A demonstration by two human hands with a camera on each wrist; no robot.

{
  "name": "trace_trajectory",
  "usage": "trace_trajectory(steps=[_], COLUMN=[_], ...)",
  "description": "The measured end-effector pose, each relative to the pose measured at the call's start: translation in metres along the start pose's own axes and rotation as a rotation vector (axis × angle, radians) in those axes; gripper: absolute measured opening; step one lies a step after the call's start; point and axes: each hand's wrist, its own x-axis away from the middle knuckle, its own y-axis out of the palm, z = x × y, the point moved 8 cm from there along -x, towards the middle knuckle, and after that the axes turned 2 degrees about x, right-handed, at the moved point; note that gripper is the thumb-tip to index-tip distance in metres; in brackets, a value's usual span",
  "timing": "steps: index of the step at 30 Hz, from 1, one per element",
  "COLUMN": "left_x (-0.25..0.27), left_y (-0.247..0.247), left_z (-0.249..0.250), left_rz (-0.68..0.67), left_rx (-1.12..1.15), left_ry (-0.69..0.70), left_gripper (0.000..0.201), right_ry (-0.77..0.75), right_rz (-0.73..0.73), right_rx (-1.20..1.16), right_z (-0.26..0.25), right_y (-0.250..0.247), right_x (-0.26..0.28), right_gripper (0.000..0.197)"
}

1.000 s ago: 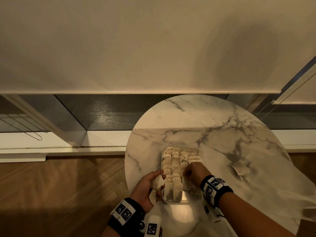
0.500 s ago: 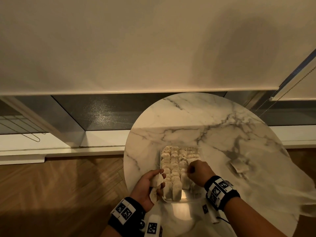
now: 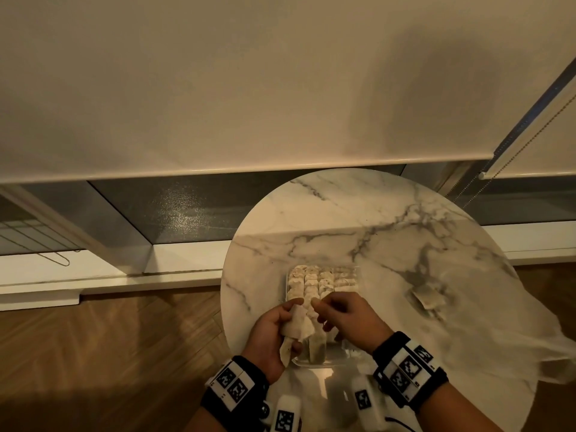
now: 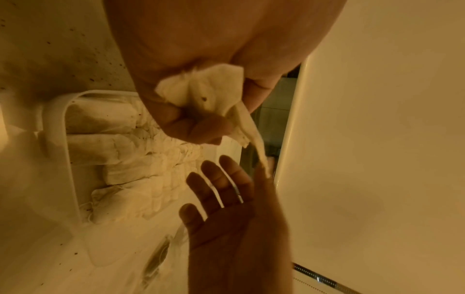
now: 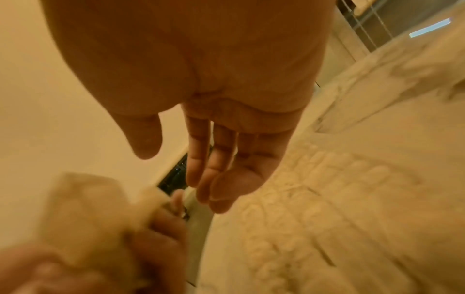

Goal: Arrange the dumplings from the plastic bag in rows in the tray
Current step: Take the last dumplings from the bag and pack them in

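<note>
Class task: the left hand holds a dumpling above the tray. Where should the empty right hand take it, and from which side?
Judging by its pose, pinch the dumpling at its free tail, which hangs clear below the left hand. The right hand should come from the right, where its open fingers already are. The bunched upper part is covered by the left hand's fingers.

My right hand [image 3: 349,319] has lifted off the dumplings in the tray [image 3: 321,363] and opened, reaching toward my left hand [image 3: 274,335].

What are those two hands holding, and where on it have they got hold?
The left hand holds dumplings, its grip bunched round their middle. The right hand is open and holds nothing, its fingers above the tray.
</note>
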Motion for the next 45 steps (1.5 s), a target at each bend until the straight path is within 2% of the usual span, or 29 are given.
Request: trace_trajectory(steps=[2,6,10,14,18,22,25,28,32,34,37,40,42,45], left_x=[0.001,0.008,0.011,0.015,0.012,0.009,0.003,-0.001,0.001,0.002,0.007,0.011,0.013,0.012], left_y=[0.007,0.019,0.014,0.013,0.005,-0.005,-0.02,-0.031,-0.031,-0.027,-0.024,-0.021,-0.023,-0.027], left_z=[0.003,0.01,0.013,0.013,0.012,0.011,0.008,0.005,0.007,0.007,0.009,0.011,0.012,0.012], left_rz=[-0.012,-0.037,0.005,0.021,0.022,0.042,0.097,0.132,0.13,0.108,0.099,0.108,0.132,0.159], left_rx=[-0.033,-0.062,-0.069,-0.028,0.017,0.055,0.075,0.071,0.077,0.082,0.085,0.082,0.077,0.071], left_ry=[0.062,0.173,0.245,0.244,0.221,0.196,0.163,0.137,0.128,0.119,0.118,0.124,0.131,0.125], left_gripper=[0.034,0.032,0.032,0.015,0.012,0.018,0.031,0.045,0.04,0.035,0.026,0.015,0.01,0.008], right_ry=[0.035,0.042,0.044,-0.013,-0.058,-0.121,-0.149,-0.105,0.008,0.081,0.152,0.199,0.203,0.188], right_rz=[-0.057,-0.062,-0.101,-0.097,-0.088,0.003,0.183,0.27,0.076,-0.073,-0.263,-0.387,-0.416,-0.337], right_rx=[-0.082,-0.097,-0.119,-0.12,-0.134,-0.119,-0.066,0.175,0.577,0.716,0.82,0.863,0.89,0.908], right_z=[-0.012,-0.02,-0.02,-0.024,-0.028,-0.032,-0.024,0.0,0.039,0.057,0.075,0.081,0.081,0.077], right_y=[0.004,0.001,0.001,-0.003,-0.011,-0.032,-0.056,-0.068,-0.05,-0.035,-0.015,0.0,0.006,0.005], right_x=[0.007,0.011,0.016,0.019,0.023,0.024,0.02,0.008,-0.012,-0.017,-0.023,-0.027,-0.033,-0.047], right_gripper=[0.038,0.027,0.022,0.017,0.013,0.009,0.014,0.013,0.007,0.014,0.023,0.024,0.024,0.024])
